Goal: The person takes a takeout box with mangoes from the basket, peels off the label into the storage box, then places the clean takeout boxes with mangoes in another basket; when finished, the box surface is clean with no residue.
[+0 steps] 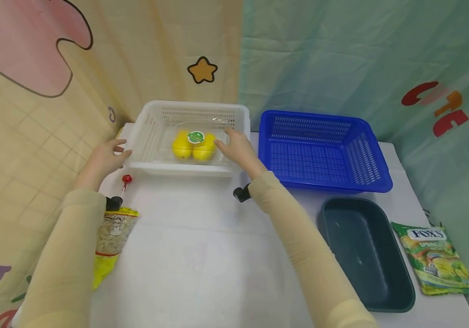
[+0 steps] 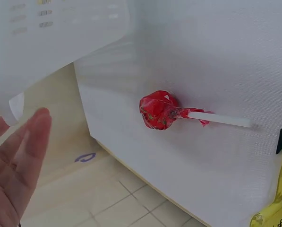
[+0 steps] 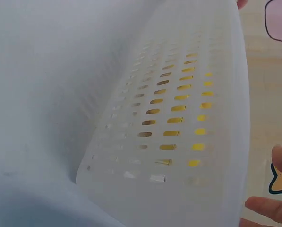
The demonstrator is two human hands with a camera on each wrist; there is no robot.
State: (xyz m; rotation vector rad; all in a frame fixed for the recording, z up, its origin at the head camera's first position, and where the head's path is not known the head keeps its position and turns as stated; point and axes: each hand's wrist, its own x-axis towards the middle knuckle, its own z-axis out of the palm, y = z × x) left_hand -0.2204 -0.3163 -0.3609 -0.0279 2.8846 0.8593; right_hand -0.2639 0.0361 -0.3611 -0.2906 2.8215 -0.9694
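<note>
A white plastic basket (image 1: 177, 169) stands at the back left of the table. Inside it lies a clear plastic box (image 1: 166, 148) with two yellow fruits (image 1: 204, 148) and a round green label (image 1: 196, 137). My left hand (image 1: 101, 161) is beside the basket's left end, fingers loosely extended with nothing in them. Over the basket's right rim reaches my right hand (image 1: 240, 148), thumb and fingers spread near the box; whether they touch it I cannot tell. In the right wrist view the basket's slotted wall (image 3: 174, 109) hides most of the fruit.
A red-wrapped lollipop (image 2: 158, 110) lies below the left hand, near a yellow-ended clear bag (image 1: 113, 234). To the right stand a blue basket (image 1: 312, 186) and a dark green tub (image 1: 365, 255). A green FOX'S candy bag (image 1: 435, 259) lies at the right edge.
</note>
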